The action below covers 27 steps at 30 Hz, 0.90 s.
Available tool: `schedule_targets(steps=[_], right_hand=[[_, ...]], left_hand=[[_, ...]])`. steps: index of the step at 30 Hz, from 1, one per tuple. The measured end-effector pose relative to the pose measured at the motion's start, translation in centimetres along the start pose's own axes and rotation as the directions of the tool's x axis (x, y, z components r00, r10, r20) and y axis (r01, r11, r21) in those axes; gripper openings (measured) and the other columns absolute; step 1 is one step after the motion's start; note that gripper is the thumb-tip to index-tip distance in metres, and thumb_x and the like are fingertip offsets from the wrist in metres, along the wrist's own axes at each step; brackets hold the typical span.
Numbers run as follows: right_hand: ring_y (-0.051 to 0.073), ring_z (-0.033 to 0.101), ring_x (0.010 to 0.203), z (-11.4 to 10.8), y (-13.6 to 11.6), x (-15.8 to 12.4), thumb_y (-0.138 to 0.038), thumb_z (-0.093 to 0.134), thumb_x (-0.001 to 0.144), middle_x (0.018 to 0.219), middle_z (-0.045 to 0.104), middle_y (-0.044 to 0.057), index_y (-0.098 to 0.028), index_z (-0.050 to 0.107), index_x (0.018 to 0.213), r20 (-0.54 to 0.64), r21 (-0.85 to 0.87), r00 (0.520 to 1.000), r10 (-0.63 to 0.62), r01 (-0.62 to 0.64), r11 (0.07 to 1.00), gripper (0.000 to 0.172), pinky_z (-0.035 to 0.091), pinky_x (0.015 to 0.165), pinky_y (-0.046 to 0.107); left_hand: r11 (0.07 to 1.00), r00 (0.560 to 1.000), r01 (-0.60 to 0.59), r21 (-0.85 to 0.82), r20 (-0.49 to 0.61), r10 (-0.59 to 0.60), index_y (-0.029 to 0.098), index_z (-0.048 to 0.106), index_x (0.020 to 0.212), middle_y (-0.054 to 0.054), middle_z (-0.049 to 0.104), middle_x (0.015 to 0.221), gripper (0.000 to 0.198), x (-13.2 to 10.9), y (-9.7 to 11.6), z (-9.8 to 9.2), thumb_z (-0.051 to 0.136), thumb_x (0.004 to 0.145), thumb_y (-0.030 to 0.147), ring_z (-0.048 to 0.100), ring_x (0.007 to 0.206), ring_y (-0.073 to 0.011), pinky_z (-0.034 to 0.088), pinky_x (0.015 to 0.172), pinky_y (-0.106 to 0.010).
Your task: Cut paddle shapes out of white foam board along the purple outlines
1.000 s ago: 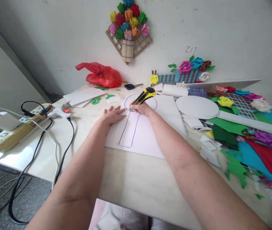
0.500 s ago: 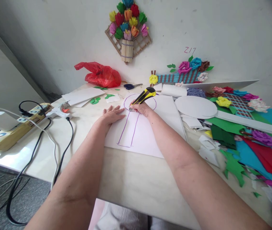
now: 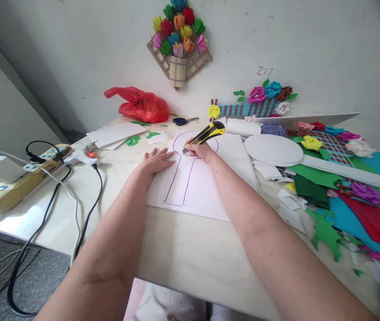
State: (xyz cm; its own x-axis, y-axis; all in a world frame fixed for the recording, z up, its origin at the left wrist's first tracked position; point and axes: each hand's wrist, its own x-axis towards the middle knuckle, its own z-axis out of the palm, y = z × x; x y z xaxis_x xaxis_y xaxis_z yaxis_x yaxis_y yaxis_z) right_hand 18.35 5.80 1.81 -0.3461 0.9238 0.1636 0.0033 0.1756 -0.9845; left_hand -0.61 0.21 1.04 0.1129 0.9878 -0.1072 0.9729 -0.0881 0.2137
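Note:
A white board [image 3: 210,191] lies on the table, marked with a purple outline of a circle above a long strip. My right hand [image 3: 200,151] grips a black and yellow utility knife [image 3: 210,130]. The blade points down and left, at the lower part of the circle near the top of the strip; whether it touches the board I cannot tell. Flat on the board's left side rests my left hand [image 3: 157,161], its fingers spread just left of the circle.
Right of the board lie a white oval cutout [image 3: 274,150], a long white strip [image 3: 352,173] and coloured paper scraps [image 3: 326,232]. On the left are a glue gun [image 3: 83,156] and a power strip [image 3: 26,178] with cables. Scissors [image 3: 185,121] and a red bag [image 3: 145,106] sit behind.
My right hand and the utility knife have shifted slightly to the right, and the knife leans lower. My left hand keeps its place on the board.

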Motion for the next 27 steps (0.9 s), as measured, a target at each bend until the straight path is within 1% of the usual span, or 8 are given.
schedule_targets(steps=[7,11,16,21,27], right_hand=[[0.005,0.036,0.042,0.25,-0.24,-0.16,-0.02,0.067,0.059,0.046,0.044,-0.007,-0.016,0.054,0.066,0.025,-0.007,1.0,0.013,-0.013,1.0,0.015,0.027,0.041,0.02],[0.005,0.036,0.042,0.33,-0.37,-0.23,-0.021,0.067,0.058,0.047,0.044,-0.007,-0.016,0.053,0.065,0.033,-0.017,0.999,0.02,-0.02,1.0,0.016,0.026,0.041,0.02],[0.006,0.035,0.042,0.51,-0.47,-0.23,-0.021,0.067,0.058,0.047,0.044,-0.007,-0.017,0.053,0.064,0.03,-0.04,0.999,0.021,-0.02,0.999,0.015,0.026,0.041,0.02],[0.005,0.035,0.042,0.57,-0.4,-0.19,-0.02,0.065,0.058,0.047,0.044,-0.007,-0.016,0.053,0.064,0.028,-0.036,0.999,0.018,-0.017,0.999,0.014,0.025,0.041,0.02],[0.006,0.034,0.043,0.75,-0.72,-0.42,-0.018,0.062,0.061,0.046,0.043,-0.006,-0.017,0.052,0.063,0.035,-0.09,0.999,0.02,-0.017,0.996,0.01,0.026,0.042,0.021]], left_hand=[[1.0,1.0,0.014,0.026,-0.013,-0.014,0.042,0.031,0.144,0.011,0.017,0.156,0.059,-0.21,0.19,-0.01,0.029,0.087,0.06,0.006,0.145,-0.0264,0.004,0.114,-0.052],[1.0,1.0,0.014,0.006,-0.003,-0.014,0.042,0.032,0.144,0.01,0.017,0.156,0.06,-0.13,0.13,-0.02,0.03,0.087,0.06,0.006,0.145,-0.0277,0.004,0.114,-0.053],[1.0,1.0,0.016,-0.015,-0.021,-0.016,0.042,0.034,0.143,0.01,0.019,0.155,0.059,-0.29,0.26,-0.14,0.032,0.087,0.059,0.007,0.144,-0.0275,0.003,0.114,-0.053],[1.0,1.0,0.015,0.0,0.011,-0.015,0.041,0.032,0.144,0.01,0.017,0.156,0.06,-0.5,0.45,-0.44,0.031,0.087,0.059,0.006,0.145,-0.0268,0.003,0.114,-0.053],[1.0,1.0,0.014,0.0,0.002,-0.014,0.042,0.033,0.143,0.01,0.019,0.155,0.059,-0.41,0.37,-0.41,0.032,0.087,0.059,0.008,0.144,-0.0281,0.004,0.114,-0.054]])
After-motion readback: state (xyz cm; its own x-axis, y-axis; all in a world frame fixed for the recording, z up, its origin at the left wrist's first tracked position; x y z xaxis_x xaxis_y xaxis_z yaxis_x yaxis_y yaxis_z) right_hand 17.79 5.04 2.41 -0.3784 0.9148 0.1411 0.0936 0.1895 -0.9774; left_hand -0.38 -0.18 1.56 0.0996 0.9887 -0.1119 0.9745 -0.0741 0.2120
